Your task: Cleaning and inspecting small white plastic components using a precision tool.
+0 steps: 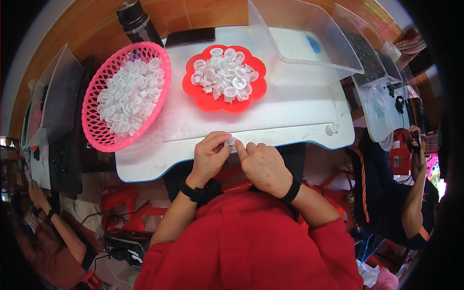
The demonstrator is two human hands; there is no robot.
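Observation:
Between my two hands, at the table's front edge, is a small whitish translucent plastic piece (231,143). My left hand (209,158) is closed, pinching it between thumb and fingertips. From the other side my right hand (265,168) presses on the piece with its thumb and index finger, the other fingers curled in. My fingers partly cover the piece. Just beyond my hands, a red flower-shaped plate (260,89) bears a heap of white plastic parts (224,72). To its left, a pink lattice basket (166,72) holds a larger heap of similar parts (130,96).
On the white table (203,128), a few loose parts (332,128) lie near the right front corner. A clear plastic bin (314,64) stands at the back right. A dark flat slab (190,36) and a black bottle (137,21) are behind. Co-workers' arms (414,193) show at both sides.

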